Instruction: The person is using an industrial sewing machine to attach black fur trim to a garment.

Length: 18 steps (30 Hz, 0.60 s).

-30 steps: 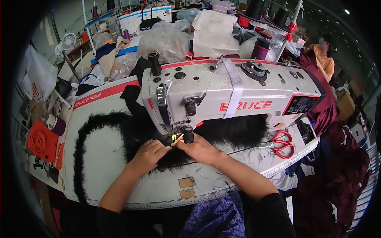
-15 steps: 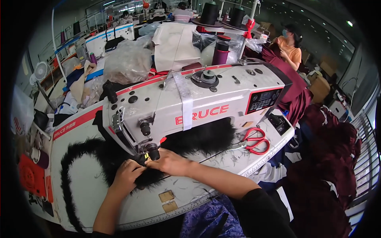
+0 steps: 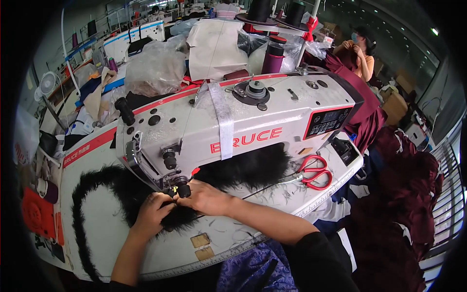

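Note:
Black fluffy fur material point(image 3: 248, 168) lies under the arm of a white and red sewing machine point(image 3: 282, 109) and spreads out on both sides of the needle area. My left hand point(image 3: 153, 211) is closed, its fingers pinching the fur just left of the presser foot. Against the other side of the foot, my right hand point(image 3: 204, 198) presses the fur with its fingers bent together. The fingertips of both hands are close to the needle, and the machine head partly hides them. A narrow fur strip point(image 3: 80, 221) curves over the table at the left.
Red-handled scissors point(image 3: 316, 173) lie right of the fur. A measuring tape point(image 3: 221, 258) runs along the table's front edge. Thread cones point(image 3: 260, 12) and plastic bags point(image 3: 155, 68) stand behind the machine. Maroon cloth point(image 3: 389, 214) is heaped at right; a co-worker point(image 3: 362, 53) handles more.
The view has shifted slightly. My hands stay pressed on the fur by the needle, with only small finger movements. The co-worker has lifted both hands with the maroon cloth.

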Motion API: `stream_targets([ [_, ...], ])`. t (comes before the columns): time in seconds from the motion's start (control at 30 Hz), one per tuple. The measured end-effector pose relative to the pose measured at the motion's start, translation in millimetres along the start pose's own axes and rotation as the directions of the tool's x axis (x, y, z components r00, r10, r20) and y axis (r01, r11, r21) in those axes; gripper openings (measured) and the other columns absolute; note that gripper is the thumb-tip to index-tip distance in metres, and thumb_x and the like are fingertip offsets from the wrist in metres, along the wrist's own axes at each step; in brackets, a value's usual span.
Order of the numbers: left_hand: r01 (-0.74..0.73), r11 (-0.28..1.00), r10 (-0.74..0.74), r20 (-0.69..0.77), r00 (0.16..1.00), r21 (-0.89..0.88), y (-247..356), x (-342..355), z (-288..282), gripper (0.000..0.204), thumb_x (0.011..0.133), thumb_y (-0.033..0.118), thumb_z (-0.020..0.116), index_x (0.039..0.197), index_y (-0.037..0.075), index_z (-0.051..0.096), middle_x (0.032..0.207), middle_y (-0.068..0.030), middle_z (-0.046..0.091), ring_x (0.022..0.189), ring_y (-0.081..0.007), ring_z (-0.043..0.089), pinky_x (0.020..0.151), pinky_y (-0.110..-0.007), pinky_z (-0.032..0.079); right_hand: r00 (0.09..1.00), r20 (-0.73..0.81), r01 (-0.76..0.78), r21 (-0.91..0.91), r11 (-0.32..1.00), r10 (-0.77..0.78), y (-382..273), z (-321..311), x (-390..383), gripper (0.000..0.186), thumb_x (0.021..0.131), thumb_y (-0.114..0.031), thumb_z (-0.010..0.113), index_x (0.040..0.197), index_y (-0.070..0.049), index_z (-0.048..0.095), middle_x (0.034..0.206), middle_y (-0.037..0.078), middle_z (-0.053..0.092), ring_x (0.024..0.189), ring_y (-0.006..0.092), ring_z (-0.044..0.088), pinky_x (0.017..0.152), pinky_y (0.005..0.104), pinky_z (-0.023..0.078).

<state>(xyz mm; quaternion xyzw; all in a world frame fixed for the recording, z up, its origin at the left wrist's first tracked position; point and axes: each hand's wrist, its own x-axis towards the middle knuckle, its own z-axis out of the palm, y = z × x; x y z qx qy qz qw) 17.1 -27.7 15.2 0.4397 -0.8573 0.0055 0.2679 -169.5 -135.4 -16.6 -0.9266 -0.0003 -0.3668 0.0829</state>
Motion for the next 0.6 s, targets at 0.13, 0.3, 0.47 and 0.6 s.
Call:
stream_targets([
  [0.13,0.01,0.999,-0.01,0.001,1.0,0.036,1,-2,4,0.028,0.058,-0.004,0.059,0.086,-0.002,0.059,0.096,-0.0131,0.055,0.091,-0.0312,0.054,0.078,-0.038,0.045,1.0,0.025,-0.012,0.006,1.0,0.012,-1,-2,0,0.014,0.073,-0.012,0.055,0.086,-0.008,0.058,0.079,0.003,0.053,0.088,0.0188,0.052,0.079,0.0315,0.042],
  [0.3,-0.018,0.998,0.014,0.062,0.998,0.062,1,-3,1,0.016,0.073,0.002,0.059,0.088,0.0,0.061,0.096,-0.0101,0.057,0.091,-0.0271,0.056,0.079,-0.036,0.046,1.0,0.02,0.005,-0.005,1.0,-0.005,-1,1,-1,0.015,0.074,-0.013,0.054,0.087,-0.009,0.058,0.081,0.003,0.053,0.088,0.0187,0.052,0.079,0.0321,0.042],
  [0.47,-0.034,0.997,0.033,0.015,0.999,0.072,5,-1,2,0.028,0.062,-0.004,0.056,0.09,-0.002,0.06,0.097,-0.0127,0.057,0.09,-0.0297,0.055,0.077,-0.038,0.045,0.997,0.065,-0.04,-0.001,0.999,0.04,-3,2,-1,0.017,0.074,-0.013,0.054,0.089,-0.009,0.06,0.083,0.004,0.053,0.089,0.0193,0.052,0.078,0.0325,0.041],
  [0.6,0.062,0.997,-0.065,0.071,0.995,0.045,6,-5,1,0.031,0.062,-0.004,0.057,0.093,-0.001,0.061,0.1,-0.0129,0.057,0.093,-0.0287,0.055,0.08,-0.039,0.044,0.99,0.083,-0.113,0.034,0.993,0.11,-4,7,-2,0.021,0.073,-0.013,0.055,0.093,-0.01,0.061,0.085,0.003,0.054,0.091,0.0201,0.052,0.08,0.0332,0.042],
])
